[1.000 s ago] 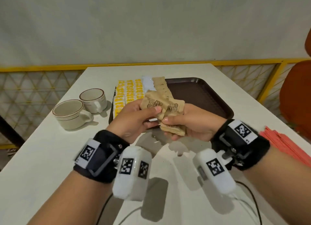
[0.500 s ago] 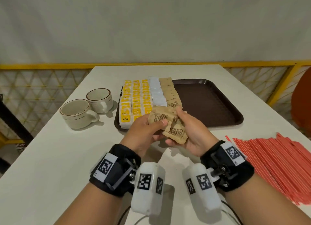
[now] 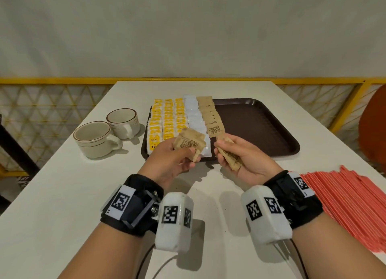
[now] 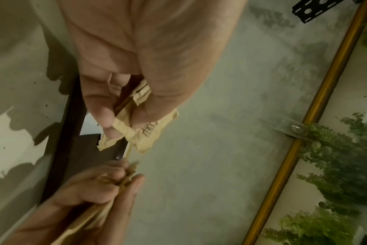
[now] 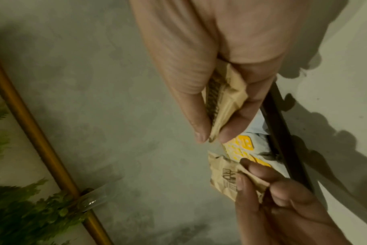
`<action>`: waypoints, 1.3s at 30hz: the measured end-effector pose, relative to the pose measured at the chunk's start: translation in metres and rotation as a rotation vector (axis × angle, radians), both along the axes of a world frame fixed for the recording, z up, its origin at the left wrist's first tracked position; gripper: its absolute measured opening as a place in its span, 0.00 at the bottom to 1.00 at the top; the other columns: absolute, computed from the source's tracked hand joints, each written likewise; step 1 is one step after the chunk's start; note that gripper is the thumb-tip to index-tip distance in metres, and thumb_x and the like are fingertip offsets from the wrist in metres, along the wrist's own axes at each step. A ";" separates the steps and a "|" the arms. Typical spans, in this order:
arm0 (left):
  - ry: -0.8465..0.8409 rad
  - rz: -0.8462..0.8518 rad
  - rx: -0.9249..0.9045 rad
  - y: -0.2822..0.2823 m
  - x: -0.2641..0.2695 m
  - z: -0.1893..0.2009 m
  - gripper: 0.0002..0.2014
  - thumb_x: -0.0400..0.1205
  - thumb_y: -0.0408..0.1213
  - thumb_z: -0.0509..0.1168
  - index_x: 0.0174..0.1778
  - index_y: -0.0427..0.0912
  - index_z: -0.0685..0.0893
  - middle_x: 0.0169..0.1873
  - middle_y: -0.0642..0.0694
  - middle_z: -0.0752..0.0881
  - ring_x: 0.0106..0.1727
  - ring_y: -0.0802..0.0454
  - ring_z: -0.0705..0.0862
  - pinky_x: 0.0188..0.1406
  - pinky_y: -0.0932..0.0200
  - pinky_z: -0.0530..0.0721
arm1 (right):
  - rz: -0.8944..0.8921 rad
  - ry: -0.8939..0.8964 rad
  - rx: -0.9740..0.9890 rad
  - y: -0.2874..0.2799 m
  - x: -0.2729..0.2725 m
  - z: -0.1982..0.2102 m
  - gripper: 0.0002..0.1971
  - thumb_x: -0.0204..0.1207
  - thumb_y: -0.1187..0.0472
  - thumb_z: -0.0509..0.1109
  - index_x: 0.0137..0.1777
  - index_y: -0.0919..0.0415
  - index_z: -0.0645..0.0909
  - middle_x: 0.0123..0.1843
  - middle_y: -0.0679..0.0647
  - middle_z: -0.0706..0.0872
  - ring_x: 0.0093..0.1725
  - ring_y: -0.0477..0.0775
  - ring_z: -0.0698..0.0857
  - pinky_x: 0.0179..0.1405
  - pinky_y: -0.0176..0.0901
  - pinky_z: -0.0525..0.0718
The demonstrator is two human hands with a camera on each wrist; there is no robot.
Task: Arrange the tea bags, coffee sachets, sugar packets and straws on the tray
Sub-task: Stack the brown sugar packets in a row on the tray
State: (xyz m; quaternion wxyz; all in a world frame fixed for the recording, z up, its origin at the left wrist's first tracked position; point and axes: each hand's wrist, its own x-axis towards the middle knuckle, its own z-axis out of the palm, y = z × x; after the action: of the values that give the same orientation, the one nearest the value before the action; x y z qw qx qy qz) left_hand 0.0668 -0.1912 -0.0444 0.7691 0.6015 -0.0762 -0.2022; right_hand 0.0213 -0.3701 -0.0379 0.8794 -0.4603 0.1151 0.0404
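A person stood at a white table (image 3: 62, 195), both hands raised just short of the near rim of a dark brown plastic tray (image 3: 261, 128). The left hand (image 3: 169, 159) pinched a crumpled brown paper sachet (image 3: 191, 142) between thumb and curled fingers. The right hand (image 3: 248, 159) was closed round a small stack of the same brown paper sachets (image 3: 229, 155), thumb on top. The two hands were apart, not touching.

On the tray, from nine o'clock toward three, ran three columns of yellow-and-white tea bags (image 3: 167, 122), one column of white packets (image 3: 195, 115), and one column of brown sachets (image 3: 211, 115). The tray's right half lay bare. A spread of red straws (image 3: 344, 199) lay on the table at four o'clock, off the tray. Two cream cups with brown rims (image 3: 98, 136) sat at ten o'clock.

The sachets looked light, thin and easily creased; a gentle pinch at one edge would probably suit, since squeezing the middle might crumple them or burst a seam.
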 end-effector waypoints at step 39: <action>-0.043 0.108 -0.088 -0.002 -0.002 0.000 0.05 0.82 0.28 0.64 0.50 0.36 0.84 0.41 0.40 0.91 0.37 0.52 0.88 0.36 0.62 0.85 | 0.115 -0.071 -0.299 0.000 -0.006 0.003 0.15 0.71 0.70 0.72 0.58 0.69 0.79 0.46 0.61 0.89 0.32 0.48 0.86 0.27 0.37 0.83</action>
State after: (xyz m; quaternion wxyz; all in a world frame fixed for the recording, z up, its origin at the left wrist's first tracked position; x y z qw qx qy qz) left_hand 0.0653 -0.1933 -0.0443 0.8028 0.5746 -0.0688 -0.1438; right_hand 0.0148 -0.3700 -0.0348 0.8008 -0.5930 0.0619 0.0568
